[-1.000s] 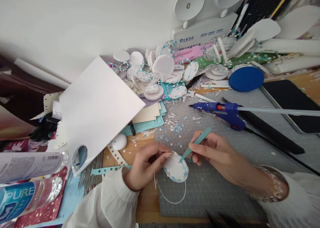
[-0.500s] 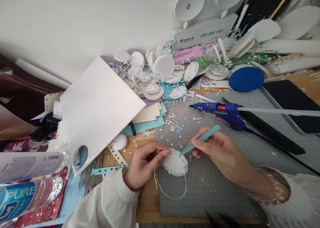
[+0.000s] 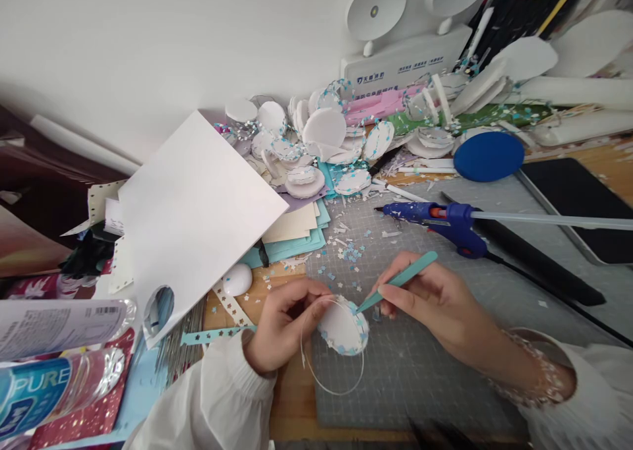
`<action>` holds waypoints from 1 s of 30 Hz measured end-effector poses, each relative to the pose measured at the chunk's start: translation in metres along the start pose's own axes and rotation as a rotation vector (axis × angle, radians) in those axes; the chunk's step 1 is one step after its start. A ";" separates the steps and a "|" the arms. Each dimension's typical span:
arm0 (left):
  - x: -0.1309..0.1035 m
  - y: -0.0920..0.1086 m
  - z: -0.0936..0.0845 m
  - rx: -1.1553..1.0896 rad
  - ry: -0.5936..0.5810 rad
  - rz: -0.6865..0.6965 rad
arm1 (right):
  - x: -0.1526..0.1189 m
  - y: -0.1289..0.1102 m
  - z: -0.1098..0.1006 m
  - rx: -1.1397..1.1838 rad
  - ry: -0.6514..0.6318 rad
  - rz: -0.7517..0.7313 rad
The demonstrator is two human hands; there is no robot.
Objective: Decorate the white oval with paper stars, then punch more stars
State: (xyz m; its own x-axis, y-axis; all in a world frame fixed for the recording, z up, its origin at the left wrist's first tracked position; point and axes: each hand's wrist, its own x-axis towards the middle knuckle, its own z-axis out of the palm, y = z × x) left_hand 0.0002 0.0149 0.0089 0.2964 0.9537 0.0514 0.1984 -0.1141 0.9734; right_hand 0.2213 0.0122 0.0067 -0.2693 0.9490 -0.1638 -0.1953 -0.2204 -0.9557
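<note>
My left hand [image 3: 291,321] pinches the upper left edge of a white disc [image 3: 341,328] whose rim carries small pale blue and white pieces. A thin looped wire [image 3: 341,393] hangs from the same fingers and passes around the disc. Teal tweezers [image 3: 405,274] are held in my right hand [image 3: 420,292], with their tips at the disc's upper right rim. Both hands are over the grey cutting mat [image 3: 410,384]. Small blue and white star-like bits [image 3: 350,252] lie scattered beyond the disc.
A blue glue gun [image 3: 435,223] lies behind my right hand, its cord running right. Decorated white discs [image 3: 324,130] pile up at the back. A white board [image 3: 198,219] and a water bottle [image 3: 54,384] are on the left, a phone [image 3: 578,206] on the right.
The disc and wire loop have shifted slightly left and down, and the disc's tilt has changed a little. My right hand and the tweezers have moved slightly.
</note>
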 end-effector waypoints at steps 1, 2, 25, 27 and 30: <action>0.000 0.000 0.000 0.006 -0.001 -0.002 | 0.000 -0.001 0.000 -0.006 -0.003 0.000; 0.000 0.000 0.000 0.012 -0.002 -0.004 | 0.000 -0.002 0.001 -0.009 -0.007 -0.001; 0.001 0.001 -0.001 0.096 -0.045 -0.006 | 0.003 -0.015 -0.008 -0.621 0.495 -0.857; 0.002 0.002 -0.001 0.141 -0.071 0.029 | 0.004 -0.015 -0.009 -0.633 0.481 -0.854; 0.003 0.001 0.000 0.217 -0.108 0.134 | 0.007 -0.011 -0.009 -0.580 0.451 -0.834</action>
State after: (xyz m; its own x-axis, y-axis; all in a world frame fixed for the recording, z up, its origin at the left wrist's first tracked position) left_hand 0.0011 0.0173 0.0101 0.4291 0.8922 0.1409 0.3429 -0.3052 0.8884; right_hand 0.2305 0.0233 0.0142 0.1315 0.7716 0.6224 0.3471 0.5523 -0.7580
